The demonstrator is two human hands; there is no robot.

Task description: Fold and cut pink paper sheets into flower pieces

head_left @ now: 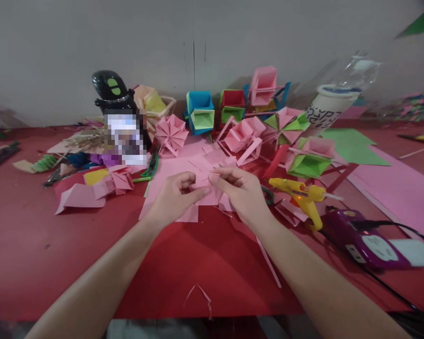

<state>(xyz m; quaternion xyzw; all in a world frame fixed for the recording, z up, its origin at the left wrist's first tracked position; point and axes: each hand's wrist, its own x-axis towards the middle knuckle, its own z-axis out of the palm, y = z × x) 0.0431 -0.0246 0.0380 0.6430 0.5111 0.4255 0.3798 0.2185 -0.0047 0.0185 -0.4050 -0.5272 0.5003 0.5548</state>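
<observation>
Between my hands is a small piece of pink paper [202, 180], held above larger pink sheets [169, 167] on the red table. My left hand [176, 193] pinches its left side between thumb and fingers. On the other side, my right hand [238, 188] grips the piece with thumb and forefinger. Its exact folds are partly hidden by my fingers. Pink scraps and a thin pink strip [268, 261] lie around and below my right hand.
At right are a lit yellow glue gun [300, 193] and a purple power strip [365, 240] with black cords. Folded paper lanterns [201, 113] stand along the wall. A phone [127, 139] leans on a black holder at left. A white cup [327, 108] holds a plastic bottle.
</observation>
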